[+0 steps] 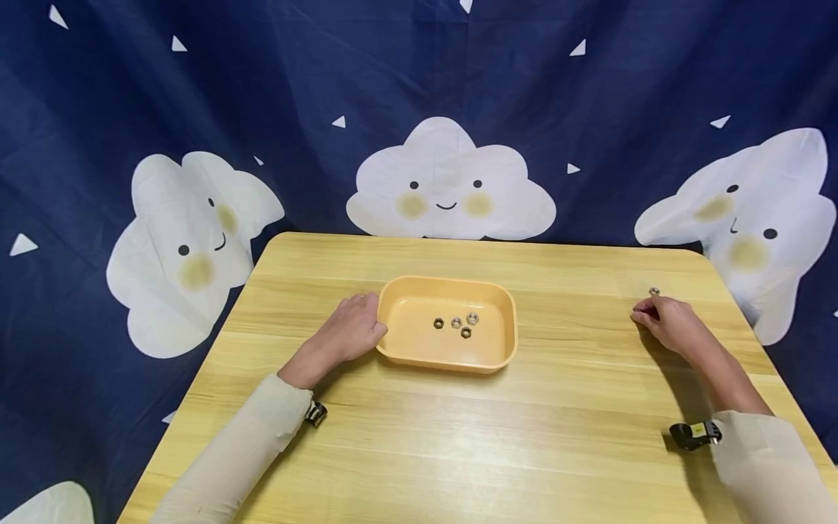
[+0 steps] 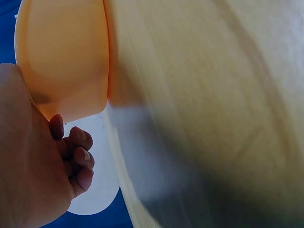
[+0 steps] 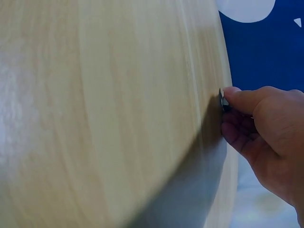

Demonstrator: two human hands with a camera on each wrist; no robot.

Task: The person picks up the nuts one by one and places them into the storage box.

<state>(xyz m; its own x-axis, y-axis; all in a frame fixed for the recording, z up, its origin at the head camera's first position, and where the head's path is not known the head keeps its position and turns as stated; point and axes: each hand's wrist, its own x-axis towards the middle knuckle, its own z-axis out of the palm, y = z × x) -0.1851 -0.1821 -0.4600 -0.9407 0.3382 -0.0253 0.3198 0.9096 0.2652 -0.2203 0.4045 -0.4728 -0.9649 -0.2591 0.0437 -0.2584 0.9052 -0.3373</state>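
A pale orange plastic tray (image 1: pixel 419 362) lies on the table, with several metal hex nuts (image 1: pixel 456 322) inside, some dark and some silvery. My left hand (image 1: pixel 347 329) grips its left end, the fingers curled against the outside, as the left wrist view shows. Far to the right, my right hand (image 1: pixel 677 325) is low over the table and pinches a small metal nut (image 3: pixel 223 101) between thumb and fingers; most of it is hidden. Just beyond those fingertips sits another nut (image 1: pixel 655 291) on the wood.
The light wood table (image 1: pixel 458 444) ends at the back against a dark blue curtain (image 1: pixel 314 65) with white clouds. Each forearm wears a beige sleeve, with a black wrist camera (image 1: pixel 694 435) strapped at the right one and another device (image 1: pixel 316 414) at the left.
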